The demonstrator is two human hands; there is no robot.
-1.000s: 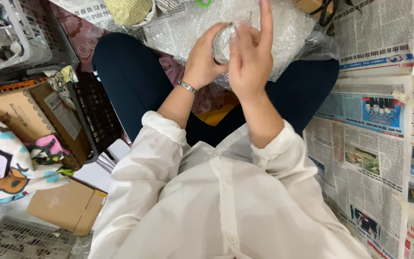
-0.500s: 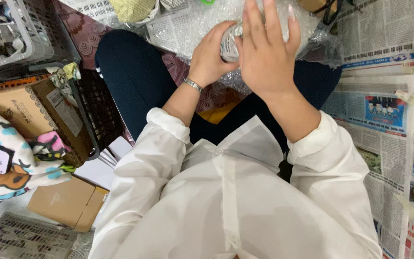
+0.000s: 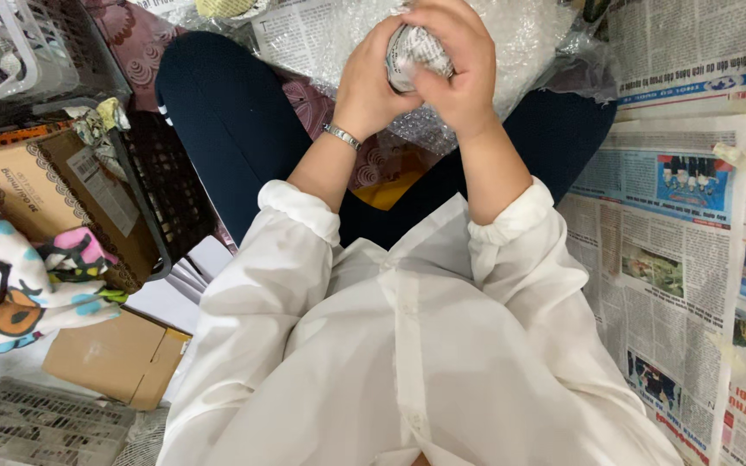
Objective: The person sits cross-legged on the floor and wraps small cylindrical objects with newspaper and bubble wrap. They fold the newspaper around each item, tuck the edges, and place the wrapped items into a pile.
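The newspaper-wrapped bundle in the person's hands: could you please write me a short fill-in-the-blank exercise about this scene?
1. Both hands close around a small bundle wrapped in ____.
2. The silver bracelet sits on the person's ____ wrist.
3. Under the hands lies a clear sheet of ____ wrap.
4. The person's shirt is ____ in colour.

Missing words: newspaper; left; bubble; white

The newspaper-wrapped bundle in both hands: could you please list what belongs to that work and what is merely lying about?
In hand:
left hand
right hand
newspaper-wrapped bundle
bubble wrap beneath it

Lying about:
cardboard box
black basket
patterned cloth
newspaper sheets on floor
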